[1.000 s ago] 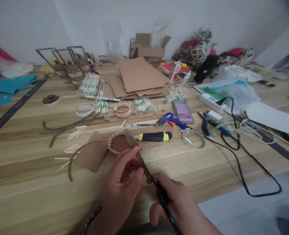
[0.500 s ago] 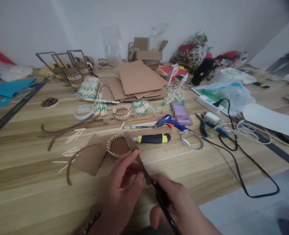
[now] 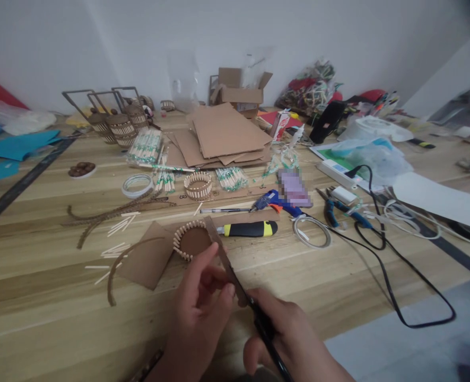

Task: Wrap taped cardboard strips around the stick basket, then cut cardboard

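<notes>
My left hand (image 3: 201,313) pinches a narrow brown cardboard strip (image 3: 214,233) between fingers and thumb. In my right hand (image 3: 288,329) are black-handled scissors (image 3: 263,318), their blades lying along the strip. How far the blades are parted cannot be made out. Just beyond my left fingers lies a round brown cardboard base ringed with short wooden sticks (image 3: 178,241), its right side partly hidden by the strip. A yellow-and-black utility knife (image 3: 249,228) rests to the right of it. A flat cardboard piece (image 3: 149,260) and a curved brown strip (image 3: 111,281) lie to the left.
Farther back are a second stick ring (image 3: 198,185), a pen (image 3: 225,210), a blue glue gun (image 3: 272,200), a tape roll (image 3: 137,185) and stacked cardboard sheets (image 3: 229,130). Pliers (image 3: 332,207) and a looping black cable (image 3: 390,297) lie right. Small stick buckets (image 3: 121,127) stand at back left.
The view has shifted slightly, so the table items sit a little lower. Both hands keep nearly the same pose on the strip and scissors.
</notes>
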A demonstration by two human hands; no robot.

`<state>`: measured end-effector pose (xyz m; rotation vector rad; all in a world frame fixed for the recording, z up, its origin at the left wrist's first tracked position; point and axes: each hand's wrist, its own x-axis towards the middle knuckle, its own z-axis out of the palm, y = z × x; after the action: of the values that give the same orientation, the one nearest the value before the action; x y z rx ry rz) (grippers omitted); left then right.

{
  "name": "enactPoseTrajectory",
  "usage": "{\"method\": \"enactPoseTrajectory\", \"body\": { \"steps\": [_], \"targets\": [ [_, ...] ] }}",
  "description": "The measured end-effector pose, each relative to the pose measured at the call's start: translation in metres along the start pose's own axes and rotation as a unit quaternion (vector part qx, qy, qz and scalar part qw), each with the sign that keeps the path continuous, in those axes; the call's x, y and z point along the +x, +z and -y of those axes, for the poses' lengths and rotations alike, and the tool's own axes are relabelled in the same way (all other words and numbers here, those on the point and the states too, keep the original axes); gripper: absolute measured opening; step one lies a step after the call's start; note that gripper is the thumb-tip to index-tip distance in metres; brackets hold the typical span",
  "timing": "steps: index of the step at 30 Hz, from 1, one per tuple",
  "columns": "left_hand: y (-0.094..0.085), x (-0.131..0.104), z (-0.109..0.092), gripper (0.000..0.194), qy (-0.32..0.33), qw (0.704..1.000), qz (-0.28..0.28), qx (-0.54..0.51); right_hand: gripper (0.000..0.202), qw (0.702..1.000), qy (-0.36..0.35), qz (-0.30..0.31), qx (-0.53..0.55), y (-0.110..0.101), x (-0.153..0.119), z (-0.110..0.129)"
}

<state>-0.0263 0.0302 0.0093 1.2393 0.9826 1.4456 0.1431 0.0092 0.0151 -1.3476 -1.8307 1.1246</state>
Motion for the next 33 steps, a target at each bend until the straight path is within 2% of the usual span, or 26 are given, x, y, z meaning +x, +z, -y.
{"method": "enactPoseTrajectory", "body": {
  "steps": [2, 4, 6, 9, 12, 16, 26, 33],
  "targets": [
    [0.0, 0.002, -0.002, 0.051, 0.009, 0.999, -0.015, -0.031, 0.037, 1.0, 0.006, 0.009, -0.005, -0.004, -0.001, 0.002],
    [-0.001, 0.005, -0.004, 0.038, -0.003, 0.999, -0.039, -0.034, 0.037, 1.0, 0.01, 0.014, -0.016, -0.007, -0.003, 0.001],
    [-0.001, 0.008, -0.007, 0.023, -0.047, 0.998, -0.037, -0.02, 0.039, 0.999, 0.004, 0.024, -0.033, -0.009, -0.006, -0.001],
    [0.001, 0.012, -0.013, 0.034, -0.102, 0.995, -0.009, -0.007, 0.041, 0.997, -0.005, 0.029, -0.07, -0.01, -0.009, -0.006],
    [0.005, 0.015, -0.019, 0.041, -0.12, 0.993, 0.002, 0.004, 0.038, 0.995, -0.007, 0.036, -0.095, -0.009, -0.012, -0.006],
    [0.01, 0.016, -0.024, 0.042, -0.132, 0.991, -0.002, -0.006, 0.037, 0.993, 0.011, 0.034, -0.112, -0.009, -0.014, -0.001],
    [0.009, 0.015, -0.021, 0.038, -0.171, 0.984, 0.011, -0.038, 0.046, 0.993, 0.022, 0.036, -0.113, -0.014, -0.01, 0.011],
    [0.008, 0.01, -0.013, 0.043, -0.185, 0.979, 0.013, -0.084, 0.04, 0.992, 0.006, 0.047, -0.116, -0.012, -0.008, 0.007]
  ]
}}
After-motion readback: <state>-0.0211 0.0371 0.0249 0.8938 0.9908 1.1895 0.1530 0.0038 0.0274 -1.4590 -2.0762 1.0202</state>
